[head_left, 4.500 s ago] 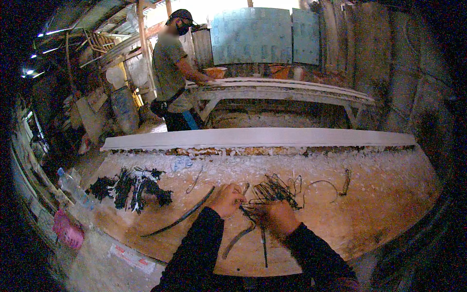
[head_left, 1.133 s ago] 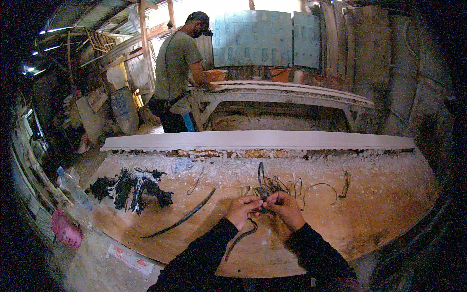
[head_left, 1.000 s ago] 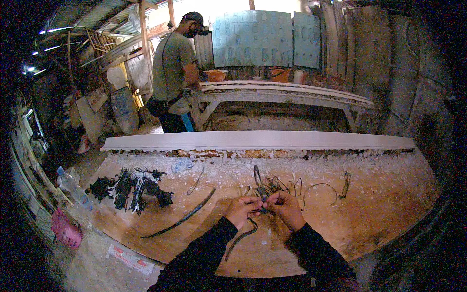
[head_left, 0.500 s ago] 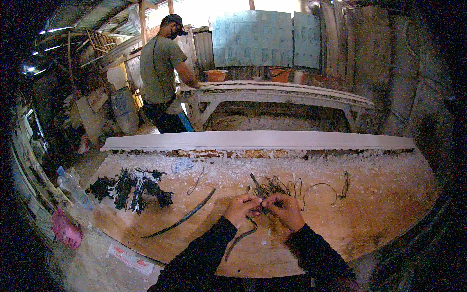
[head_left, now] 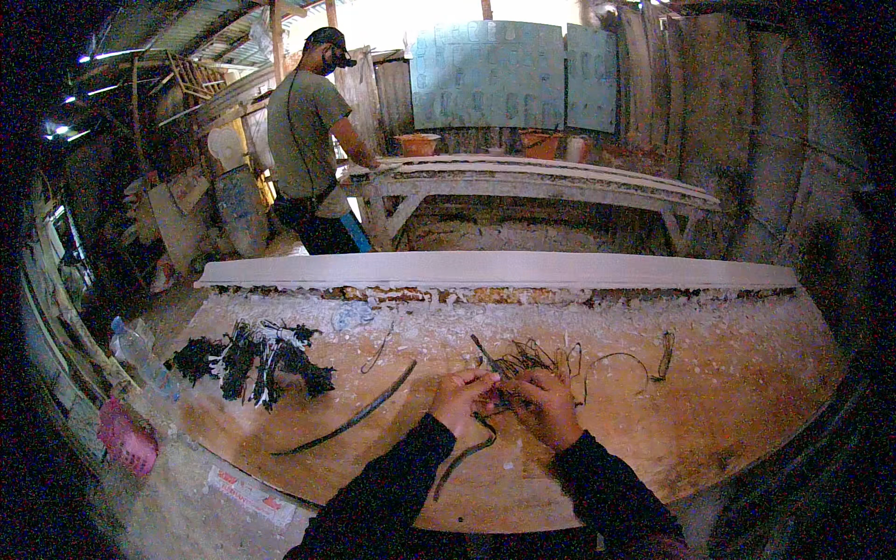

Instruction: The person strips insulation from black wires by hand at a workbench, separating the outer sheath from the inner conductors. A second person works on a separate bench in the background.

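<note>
Near the middle of the wooden tabletop (head_left: 597,467), my left hand (head_left: 459,397) and my right hand (head_left: 548,403) meet with fingers pinched. A thin dark strip (head_left: 457,467) comes out below my left hand, and a dark end (head_left: 481,347) sticks up above it. Its part between the fingertips is hidden, and what my right fingertips pinch is too small to make out. Just behind my hands lies a tangle of thin dark cord (head_left: 530,357). A longer, curved dark strip (head_left: 359,417) rests left of my left hand.
Black and white bundles of cord or cloth (head_left: 257,364) lie on the left. A long white plaster-like piece (head_left: 495,271) runs along the far edge. A plastic bottle (head_left: 140,355) and a pink basket (head_left: 128,437) stand left. A co-worker (head_left: 313,140) stands at another bench (head_left: 541,182).
My fingers have shifted slightly around the strip. Its upper end now sticks up farther left above my left hand. The co-worker stays at the far bench.
</note>
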`<state>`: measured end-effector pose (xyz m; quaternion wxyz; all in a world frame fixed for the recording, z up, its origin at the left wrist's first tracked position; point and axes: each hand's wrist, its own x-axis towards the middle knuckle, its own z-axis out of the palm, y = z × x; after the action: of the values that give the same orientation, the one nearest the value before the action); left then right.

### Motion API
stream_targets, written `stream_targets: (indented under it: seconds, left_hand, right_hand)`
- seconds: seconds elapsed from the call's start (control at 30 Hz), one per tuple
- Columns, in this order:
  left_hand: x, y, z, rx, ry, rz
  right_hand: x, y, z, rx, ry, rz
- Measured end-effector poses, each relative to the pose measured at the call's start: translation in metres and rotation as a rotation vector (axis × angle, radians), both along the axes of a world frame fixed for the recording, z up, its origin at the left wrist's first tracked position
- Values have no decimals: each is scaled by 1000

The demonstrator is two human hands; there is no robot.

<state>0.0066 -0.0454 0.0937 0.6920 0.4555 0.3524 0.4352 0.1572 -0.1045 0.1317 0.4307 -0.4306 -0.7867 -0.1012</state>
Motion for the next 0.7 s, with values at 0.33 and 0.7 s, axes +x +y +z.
stream_targets:
  seconds: [0.33,0.7]
  left_hand:
    - [3,-2,-4,-24,-13,-9]
    - [5,-5,-2,-1,-66,13]
  right_hand:
    - [3,2,-8,-31,-11,73]
    - [-2,0,-17,-428,790,219]
